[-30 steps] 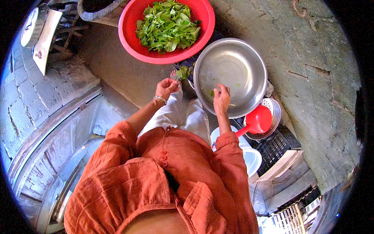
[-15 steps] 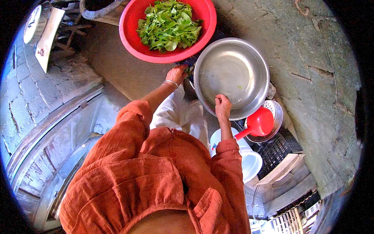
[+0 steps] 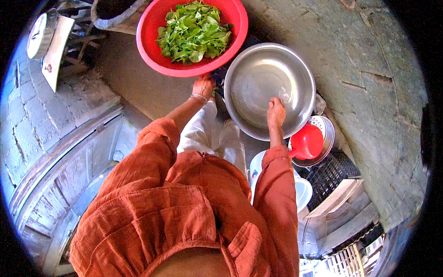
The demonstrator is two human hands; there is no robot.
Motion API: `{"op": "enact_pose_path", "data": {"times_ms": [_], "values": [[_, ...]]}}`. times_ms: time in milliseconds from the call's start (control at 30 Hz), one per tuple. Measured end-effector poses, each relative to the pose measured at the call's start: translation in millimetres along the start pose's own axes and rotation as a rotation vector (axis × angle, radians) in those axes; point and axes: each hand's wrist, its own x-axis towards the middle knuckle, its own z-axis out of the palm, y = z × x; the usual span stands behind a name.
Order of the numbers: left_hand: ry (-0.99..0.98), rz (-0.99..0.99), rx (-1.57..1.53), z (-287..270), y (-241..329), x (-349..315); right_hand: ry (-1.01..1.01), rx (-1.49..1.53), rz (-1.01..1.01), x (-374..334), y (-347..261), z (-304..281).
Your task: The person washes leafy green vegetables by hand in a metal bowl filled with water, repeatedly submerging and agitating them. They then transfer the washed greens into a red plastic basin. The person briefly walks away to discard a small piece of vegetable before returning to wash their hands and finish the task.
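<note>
Green leaves [image 3: 196,32] are heaped in a red plastic basin [image 3: 146,48] at the far middle. Just below its near rim is my left hand [image 3: 204,87], a bracelet on the wrist. Its fingers look curled, and what they hold, if anything, is hidden. To the right stands a wide steel basin [image 3: 249,87] with clear water in it. My right hand [image 3: 276,113] reaches over its near right part, fingers pinched together at the water, where a small ripple shows. Anything between these fingertips is too small to make out.
A red ladle [image 3: 307,142] rests on a metal colander [image 3: 326,131] right of the steel basin. Near my right forearm stand a white bucket [image 3: 257,161] and a black crate [image 3: 330,177]. A stone vessel [image 3: 104,22] is at the far left, a wall [image 3: 369,55] on the right.
My right hand has moved from the steel basin's near rim inward to the water. A small green bit floating there before no longer shows. My left hand has shifted slightly left, closer to the red basin.
</note>
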Motion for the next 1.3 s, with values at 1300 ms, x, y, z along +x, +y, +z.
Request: {"op": "enact_pose_path", "data": {"times_ms": [1300], "values": [[-0.240,-0.326,-1.327,-108,147,-89,-0.159,1.127,0.175,-53,-61,-64]]}}
